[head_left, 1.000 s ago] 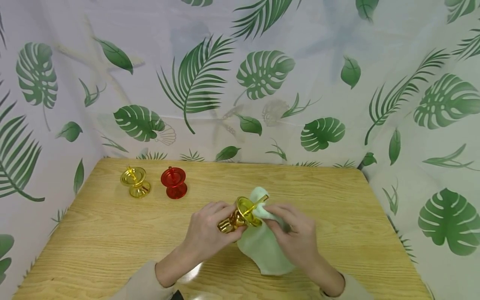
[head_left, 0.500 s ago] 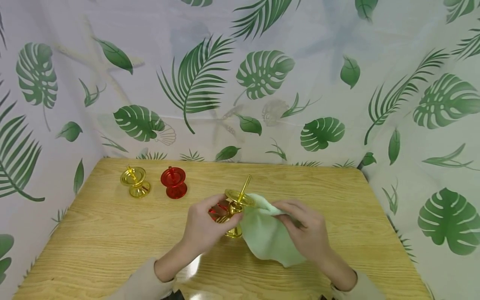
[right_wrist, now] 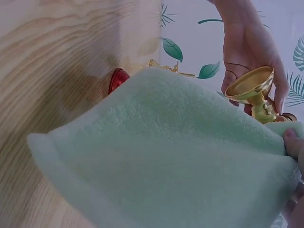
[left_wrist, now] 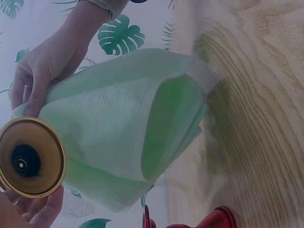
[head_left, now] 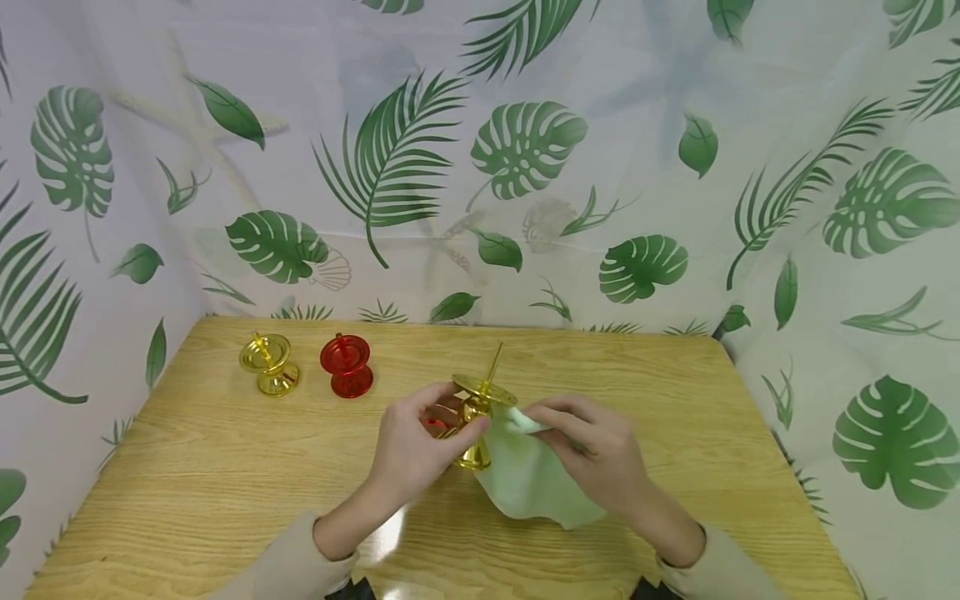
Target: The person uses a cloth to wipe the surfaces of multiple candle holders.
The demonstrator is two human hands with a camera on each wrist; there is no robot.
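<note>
My left hand (head_left: 412,446) grips a gold candle holder (head_left: 476,456) by its middle, its spike pointing up and slightly right. In the left wrist view the round hollow underside of the gold candle holder (left_wrist: 50,152) faces the camera. A pale green cloth (head_left: 534,483) is pinched between the thumb and fingers of my right hand (head_left: 600,450), just under the dish's right rim. The cloth (right_wrist: 156,142) hangs down and covers much of the right wrist view. Behind my left fingers a red candle holder (head_left: 437,427) is mostly hidden; part of this red candle holder (left_wrist: 218,219) shows in the left wrist view.
On the wooden table (head_left: 225,492), a gold candle holder (head_left: 277,382) and a red candle holder (head_left: 351,382) stand side by side at the back left. A white leaf-patterned sheet (head_left: 420,50) hangs behind the table and along both sides.
The held candle holder has swung from tilted right to nearly upright. My right hand and the cloth have moved from the spike down beneath the dish rim. The back-left candle holders stay put.
</note>
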